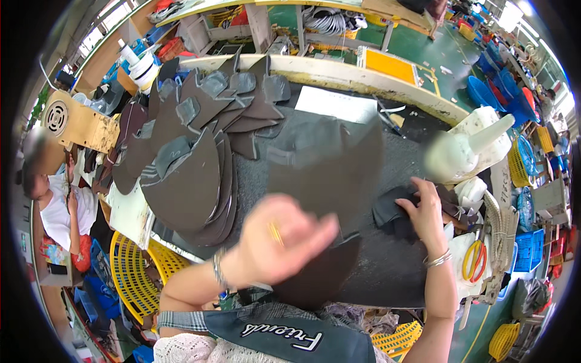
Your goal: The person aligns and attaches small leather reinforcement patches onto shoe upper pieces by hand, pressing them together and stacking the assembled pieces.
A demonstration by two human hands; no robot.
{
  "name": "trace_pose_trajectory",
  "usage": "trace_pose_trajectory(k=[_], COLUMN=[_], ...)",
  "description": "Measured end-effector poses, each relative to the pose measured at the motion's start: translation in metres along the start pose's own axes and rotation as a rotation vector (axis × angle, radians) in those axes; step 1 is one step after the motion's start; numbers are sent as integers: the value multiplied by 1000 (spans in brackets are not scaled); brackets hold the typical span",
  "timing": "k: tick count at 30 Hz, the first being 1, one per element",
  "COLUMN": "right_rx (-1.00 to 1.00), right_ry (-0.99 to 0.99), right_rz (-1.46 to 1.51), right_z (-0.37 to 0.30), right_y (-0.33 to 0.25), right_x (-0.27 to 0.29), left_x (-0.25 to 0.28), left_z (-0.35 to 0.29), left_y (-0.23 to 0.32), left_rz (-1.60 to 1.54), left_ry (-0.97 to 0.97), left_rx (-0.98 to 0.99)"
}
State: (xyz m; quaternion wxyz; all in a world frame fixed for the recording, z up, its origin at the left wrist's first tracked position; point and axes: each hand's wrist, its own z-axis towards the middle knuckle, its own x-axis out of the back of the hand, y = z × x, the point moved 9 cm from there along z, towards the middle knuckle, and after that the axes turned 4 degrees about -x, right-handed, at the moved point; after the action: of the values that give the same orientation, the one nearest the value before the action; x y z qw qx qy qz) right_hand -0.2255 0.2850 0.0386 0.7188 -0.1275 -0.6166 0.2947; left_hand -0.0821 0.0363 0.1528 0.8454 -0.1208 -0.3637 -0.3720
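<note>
My left hand (281,239) is smeared by motion over the near middle of the table, a yellow band showing on it. Beyond it a large dark brown cut piece (330,181), also blurred, is in motion or half lifted; whether the hand holds it is hidden. Another brown piece (318,275) lies below, by the table's near edge. On the right, my right hand (426,212) has thumb and fingers apart at a small stack of dark patches (393,209), touching its edge. At the left sit overlapping brown pieces (187,181) with small grey patches on them.
A white sewing machine (463,148) stands at the right, with scissors (475,260) and braided cord (499,233) nearby. White paper (336,104) lies at the back. Yellow baskets (130,275) stand left of the table. Another person (63,209) works at far left.
</note>
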Motion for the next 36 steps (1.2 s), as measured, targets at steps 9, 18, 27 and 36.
trace_pose_trajectory(k=[9, 18, 27, 36], right_rx=[214, -299, -190, -313], right_ry=[99, -350, -366, -345], right_rz=[-46, 886, 681, 644], right_z=[5, -81, -70, -68], right_y=[-28, -94, -91, -80], right_x=[3, -38, -87, -98], left_x=[-58, -49, -88, -97], left_z=[-112, -116, -117, -130], left_y=[74, -23, -61, -69], left_rz=[-593, -1128, -832, -734], left_ry=[-533, 155, -42, -33], left_rx=[198, 1074, 1068, 1180])
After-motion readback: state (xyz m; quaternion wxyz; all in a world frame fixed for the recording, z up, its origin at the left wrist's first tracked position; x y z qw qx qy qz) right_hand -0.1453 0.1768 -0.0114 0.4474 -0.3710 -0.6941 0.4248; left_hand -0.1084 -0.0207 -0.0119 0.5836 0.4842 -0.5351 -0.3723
